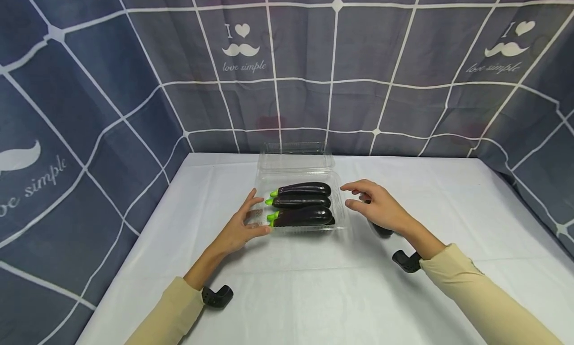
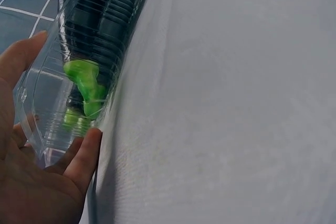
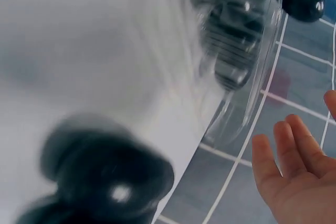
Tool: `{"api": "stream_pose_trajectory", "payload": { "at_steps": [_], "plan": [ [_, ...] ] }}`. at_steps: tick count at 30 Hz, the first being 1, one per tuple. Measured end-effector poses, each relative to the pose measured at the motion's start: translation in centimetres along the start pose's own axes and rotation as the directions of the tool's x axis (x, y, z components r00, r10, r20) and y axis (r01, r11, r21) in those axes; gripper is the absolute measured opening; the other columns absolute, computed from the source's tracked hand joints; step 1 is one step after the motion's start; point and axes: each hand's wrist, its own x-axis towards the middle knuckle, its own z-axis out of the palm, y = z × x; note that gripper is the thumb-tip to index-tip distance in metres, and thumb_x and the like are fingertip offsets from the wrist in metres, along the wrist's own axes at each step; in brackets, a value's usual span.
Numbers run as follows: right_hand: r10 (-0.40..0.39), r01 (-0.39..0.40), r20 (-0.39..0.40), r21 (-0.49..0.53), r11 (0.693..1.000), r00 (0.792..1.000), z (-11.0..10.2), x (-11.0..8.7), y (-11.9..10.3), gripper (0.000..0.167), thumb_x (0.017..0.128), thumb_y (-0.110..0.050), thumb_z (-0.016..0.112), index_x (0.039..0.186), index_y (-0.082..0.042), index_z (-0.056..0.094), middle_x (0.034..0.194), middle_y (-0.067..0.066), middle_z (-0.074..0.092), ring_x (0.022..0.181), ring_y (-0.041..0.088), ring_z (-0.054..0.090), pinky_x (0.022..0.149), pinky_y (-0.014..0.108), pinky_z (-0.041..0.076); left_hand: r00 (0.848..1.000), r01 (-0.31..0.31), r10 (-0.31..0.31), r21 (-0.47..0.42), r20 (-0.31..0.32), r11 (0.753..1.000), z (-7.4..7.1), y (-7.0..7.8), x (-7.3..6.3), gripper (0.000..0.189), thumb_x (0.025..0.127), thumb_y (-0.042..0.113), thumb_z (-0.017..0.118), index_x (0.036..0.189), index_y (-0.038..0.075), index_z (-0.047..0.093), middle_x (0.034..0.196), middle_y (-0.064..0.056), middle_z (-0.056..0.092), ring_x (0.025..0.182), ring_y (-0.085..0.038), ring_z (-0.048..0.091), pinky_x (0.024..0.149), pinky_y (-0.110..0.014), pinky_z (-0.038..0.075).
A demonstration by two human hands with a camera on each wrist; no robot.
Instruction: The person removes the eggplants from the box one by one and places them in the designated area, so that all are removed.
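Note:
Several dark purple eggplants [image 1: 302, 201] with bright green stems lie side by side in a clear plastic clamshell box [image 1: 339, 216]. Its clear lid [image 1: 296, 160] is raised at the back. At the box's left end, my left hand [image 1: 237, 230] spreads its thumb and fingers along the wall and touches it; the left wrist view shows the fingers [image 2: 86, 161] against the plastic. My right hand [image 1: 381, 205] hovers just right of the box, fingers loosely bent with nothing held. Beneath it, more eggplant [image 1: 381, 230] lies mostly hidden, blurred in the right wrist view.
A white cloth [image 1: 314, 285] covers the table. Grey curtains [image 1: 305, 46] with white grid lines stand at the back and both sides, with the raised lid close to the back one. Black bands [image 1: 218, 296] sit on both wrists.

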Motion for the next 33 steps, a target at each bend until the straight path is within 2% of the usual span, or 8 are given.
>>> {"api": "stream_pose_trajectory", "payload": {
  "at_steps": [5,10,13,17,20,24,33],
  "plan": [
    [-0.056,0.055,0.047,0.031,0.998,0.997,1.6,1.2,-0.9,0.035,0.095,-0.016,0.065,0.129,-0.01,0.064,0.127,0.006,0.061,0.115,0.031,0.055,0.095,0.044,0.047,1.0,0.005,-0.005,-0.001,-0.001,1.0,-0.1,0.0,-0.1,0.083,0.086,0.021,0.079,0.153,0.008,0.032,0.165,0.002,-0.003,0.145,-0.038,0.02,0.104,-0.049,0.043],
    [-0.117,0.108,0.098,0.095,0.99,0.988,3.1,2.0,-1.9,0.035,0.094,-0.017,0.067,0.128,-0.009,0.064,0.126,0.006,0.06,0.115,0.034,0.055,0.096,0.049,0.047,1.0,0.009,-0.009,0.003,-0.008,1.0,0.0,0.0,-0.2,0.083,0.086,0.022,0.08,0.153,0.009,0.033,0.165,0.002,-0.003,0.146,-0.037,0.019,0.103,-0.049,0.043],
    [-0.144,0.131,0.122,0.11,0.985,0.982,3.8,2.3,-2.5,0.035,0.094,-0.017,0.067,0.127,-0.007,0.065,0.124,0.009,0.06,0.111,0.032,0.055,0.095,0.051,0.046,1.0,0.009,-0.009,0.007,-0.003,1.0,0.0,0.1,-0.1,0.083,0.086,0.023,0.079,0.153,0.009,0.032,0.165,0.002,-0.003,0.145,-0.037,0.02,0.103,-0.048,0.044],
    [-0.175,0.16,0.134,0.113,0.981,0.975,4.7,2.7,-3.0,0.035,0.093,-0.016,0.068,0.126,-0.005,0.065,0.119,0.012,0.061,0.104,0.03,0.055,0.089,0.046,0.047,1.0,0.01,-0.01,0.016,-0.005,1.0,0.0,0.1,-0.1,0.084,0.086,0.023,0.08,0.153,0.009,0.032,0.165,0.002,-0.003,0.144,-0.038,0.022,0.103,-0.049,0.044],
    [-0.177,0.16,0.14,0.124,0.979,0.974,5.4,2.9,-3.2,0.035,0.093,-0.016,0.068,0.126,-0.004,0.065,0.12,0.011,0.061,0.105,0.031,0.055,0.087,0.043,0.047,1.0,0.008,-0.008,0.016,-0.002,1.0,0.0,0.1,0.0,0.083,0.086,0.021,0.079,0.153,0.008,0.032,0.165,0.002,-0.003,0.145,-0.039,0.021,0.103,-0.05,0.043],
    [-0.166,0.146,0.162,0.128,0.981,0.973,6.1,3.2,-3.4,0.036,0.093,-0.019,0.068,0.127,-0.006,0.065,0.123,0.006,0.061,0.111,0.033,0.054,0.09,0.046,0.046,1.0,0.011,-0.011,0.013,0.0,1.0,0.0,-0.1,0.1,0.082,0.087,0.02,0.079,0.153,0.009,0.032,0.165,0.003,-0.004,0.146,-0.04,0.017,0.104,-0.051,0.042],
    [-0.195,0.177,0.216,0.097,0.979,0.957,6.9,3.9,-3.4,0.034,0.094,-0.021,0.067,0.125,-0.006,0.068,0.123,0.001,0.064,0.113,0.024,0.057,0.094,0.046,0.047,1.0,0.015,-0.015,0.013,-0.004,1.0,0.0,-0.2,0.1,0.081,0.087,0.02,0.079,0.153,0.009,0.033,0.165,0.004,-0.004,0.145,-0.041,0.017,0.104,-0.051,0.042]
  ]
}}
